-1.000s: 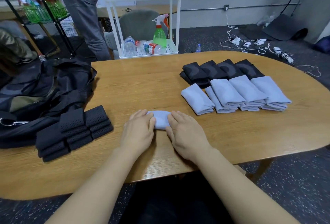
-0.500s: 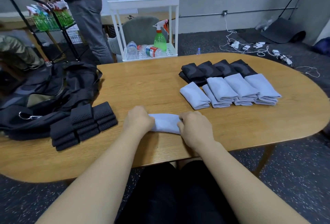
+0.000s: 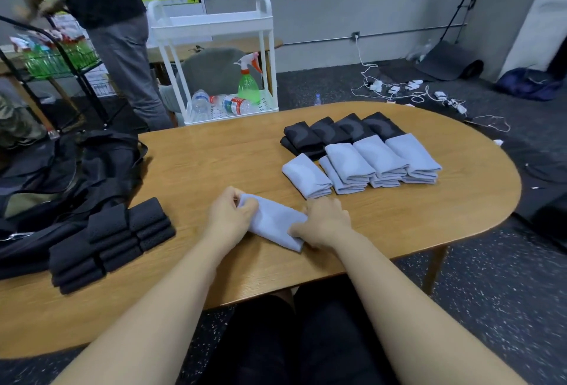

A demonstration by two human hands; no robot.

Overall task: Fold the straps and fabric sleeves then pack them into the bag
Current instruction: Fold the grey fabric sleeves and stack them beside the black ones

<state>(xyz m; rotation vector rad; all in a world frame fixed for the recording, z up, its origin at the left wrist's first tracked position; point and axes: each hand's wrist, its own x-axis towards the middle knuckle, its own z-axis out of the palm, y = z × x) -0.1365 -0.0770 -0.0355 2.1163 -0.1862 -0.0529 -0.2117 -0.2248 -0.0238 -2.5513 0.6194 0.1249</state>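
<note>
Both hands (image 3: 228,216) pinch sleeve (image 3: 274,222) ends

White cart (image 3: 214,24) holds a green spray bottle (image 3: 248,87) and water bottles (image 3: 233,104); chargers and cables (image 3: 411,90) litter the floor.

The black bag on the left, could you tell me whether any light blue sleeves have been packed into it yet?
No, the bag shows only dark fabric, while the folded sleeves lie stacked on the table.

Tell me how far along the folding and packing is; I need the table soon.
Done: black straps, black sleeves and light sleeves lie folded. In hand: left hand and right hand grip one light sleeve. Left: packing into the bag.
</note>
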